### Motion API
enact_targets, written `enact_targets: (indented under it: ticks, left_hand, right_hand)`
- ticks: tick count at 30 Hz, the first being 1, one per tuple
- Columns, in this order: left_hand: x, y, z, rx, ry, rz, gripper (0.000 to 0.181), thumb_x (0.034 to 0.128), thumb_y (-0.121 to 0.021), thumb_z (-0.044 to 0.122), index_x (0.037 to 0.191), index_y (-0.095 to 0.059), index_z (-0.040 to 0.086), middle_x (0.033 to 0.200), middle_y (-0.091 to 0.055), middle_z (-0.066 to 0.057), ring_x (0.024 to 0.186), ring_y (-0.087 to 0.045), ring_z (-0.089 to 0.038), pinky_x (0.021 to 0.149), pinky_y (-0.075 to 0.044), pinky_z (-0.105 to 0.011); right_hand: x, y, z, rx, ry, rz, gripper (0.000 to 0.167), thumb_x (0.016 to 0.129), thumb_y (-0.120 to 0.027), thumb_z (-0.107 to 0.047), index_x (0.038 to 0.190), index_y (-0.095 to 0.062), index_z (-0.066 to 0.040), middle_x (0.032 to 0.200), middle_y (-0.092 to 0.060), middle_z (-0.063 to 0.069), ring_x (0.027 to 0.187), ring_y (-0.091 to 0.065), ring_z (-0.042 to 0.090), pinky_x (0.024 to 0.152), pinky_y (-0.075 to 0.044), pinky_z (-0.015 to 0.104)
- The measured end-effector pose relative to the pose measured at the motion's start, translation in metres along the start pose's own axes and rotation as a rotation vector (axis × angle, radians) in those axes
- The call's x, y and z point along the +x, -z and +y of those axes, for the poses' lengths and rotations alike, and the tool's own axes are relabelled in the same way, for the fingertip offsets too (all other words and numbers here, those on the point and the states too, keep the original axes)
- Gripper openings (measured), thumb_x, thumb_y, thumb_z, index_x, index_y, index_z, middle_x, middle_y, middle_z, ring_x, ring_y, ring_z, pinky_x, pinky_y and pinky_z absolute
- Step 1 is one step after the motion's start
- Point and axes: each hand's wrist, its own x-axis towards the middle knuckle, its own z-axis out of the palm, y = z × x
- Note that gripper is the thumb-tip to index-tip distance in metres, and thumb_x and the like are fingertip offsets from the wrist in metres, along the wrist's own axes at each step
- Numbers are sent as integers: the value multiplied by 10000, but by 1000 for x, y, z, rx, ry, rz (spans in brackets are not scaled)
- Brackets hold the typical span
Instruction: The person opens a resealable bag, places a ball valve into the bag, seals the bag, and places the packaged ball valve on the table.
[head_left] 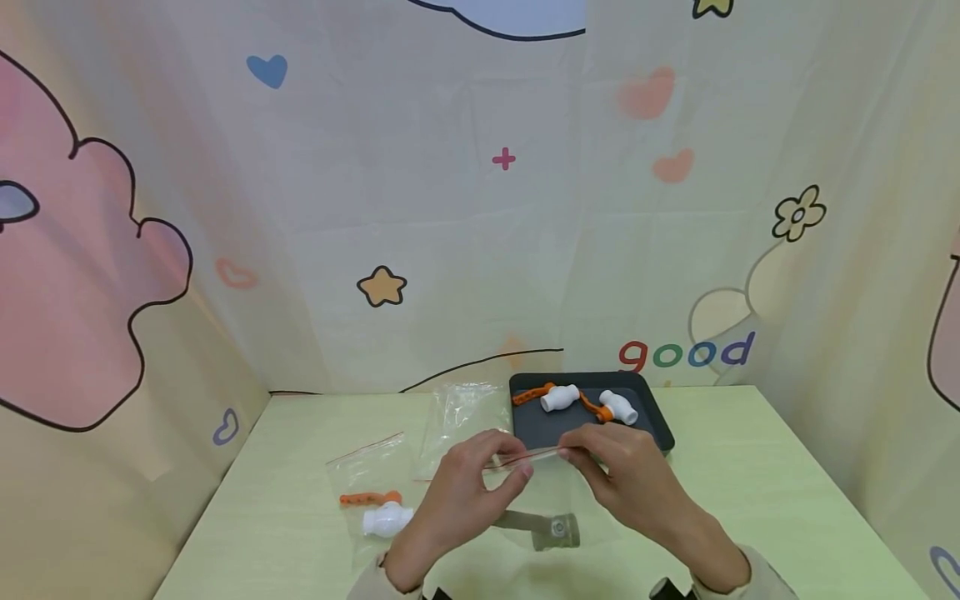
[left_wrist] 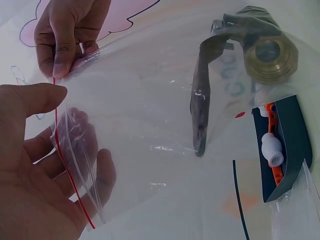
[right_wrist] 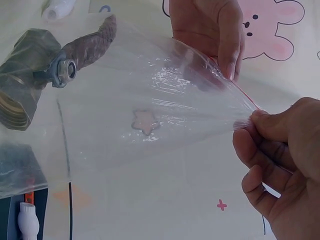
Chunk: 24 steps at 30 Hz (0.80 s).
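A clear zip bag [left_wrist: 145, 115] with a red seal line hangs between both hands, a metal valve [head_left: 557, 531] with a long grey handle [left_wrist: 201, 100] inside it. My right hand [head_left: 637, 479] pinches one end of the bag's top edge between thumb and fingers; the right wrist view shows that hand [right_wrist: 287, 155] at the bag's corner. At the other end my left hand [head_left: 468, 496] holds the edge, its thumb on the near side and its fingers behind the film, as the left wrist view shows [left_wrist: 35, 165].
A dark tray [head_left: 540, 427] at the back holds two white valves [head_left: 560, 397] with orange handles. To its left lies a clear bag [head_left: 468, 417]. Another bag [head_left: 367, 467] at the left holds a white valve [head_left: 387, 520] with an orange handle [head_left: 367, 499]. A patterned curtain [head_left: 450, 208] stands behind.
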Motion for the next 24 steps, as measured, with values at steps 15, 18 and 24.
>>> enact_targets:
  ticks: [15,18,24]
  left_hand:
    - [-1,1,-4,17,-63,22,39,950,-644,176,925,-667,157,861,-653,62,810,-603,-47,736,-541,-240]
    - [-2,1,-5,17,-54,18,40,946,-653,196,934,-668,161,877,-663,67,824,-618,-41,743,-549,-241]
    - [-4,4,-9,-6,-10,1,54,921,-685,227,964,-676,196,912,-670,113,835,-615,-3,758,-549,-246]
  right_hand:
    - [-1,1,-1,1,-31,-6,226,731,-814,-4,886,-708,-129,791,-716,-74,675,-609,14,606,-515,173]
    - [-2,0,0,8,-25,-4,225,733,-812,-8,889,-707,-131,795,-716,-75,679,-611,17,614,-515,172]
    - [-3,2,2,12,-10,18,205,746,-805,-17,887,-706,-128,800,-711,-74,685,-604,20,626,-482,130]
